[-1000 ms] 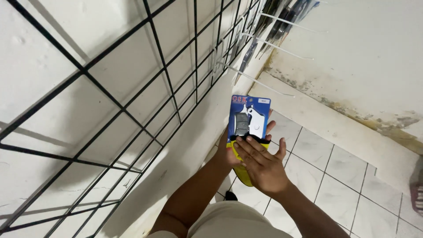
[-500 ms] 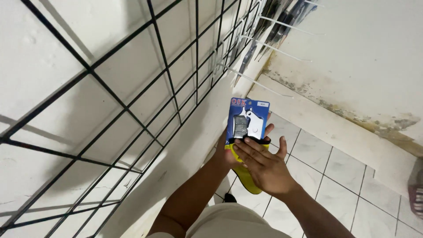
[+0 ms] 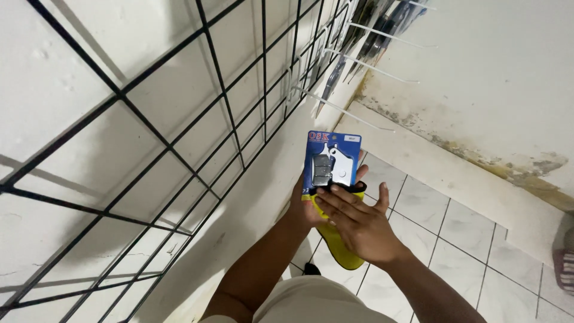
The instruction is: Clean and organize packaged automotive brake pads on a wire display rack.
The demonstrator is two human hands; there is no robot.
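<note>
- Blue blister pack [image 3: 332, 160] held upright in front of the body, above the tiled floor [image 3: 454, 245] and just right of the black wire grid panel [image 3: 179, 143] that hangs on the white wall [image 3: 78, 54]
- Pack: blue card with a clear bubble over two metal parts, one dark grey, one bright silver
- Left hand [image 3: 304, 206] grips the pack from behind and below; thumb side wraps the left edge, the remaining digits mostly hidden behind the card
- Right hand [image 3: 359, 224] lies across the pack's lower front, fingers [image 3: 335, 200] spread flat and pressed on the card, fingertips touching the bottom of the bubble
- Yellow item [image 3: 341, 245] sits under the pack between both hands and juts down past the right palm; possibly more packaging, view too blocked to tell
- White pegs [image 3: 353, 113] stick out from the grid above the pack; the nearest one is close to its top edge, not touching
- Dark hanging goods [image 3: 376, 24] crowd the upper pegs, too blurred to identify
- Stained grey ledge [image 3: 478, 167] runs along the far wall's base
</note>
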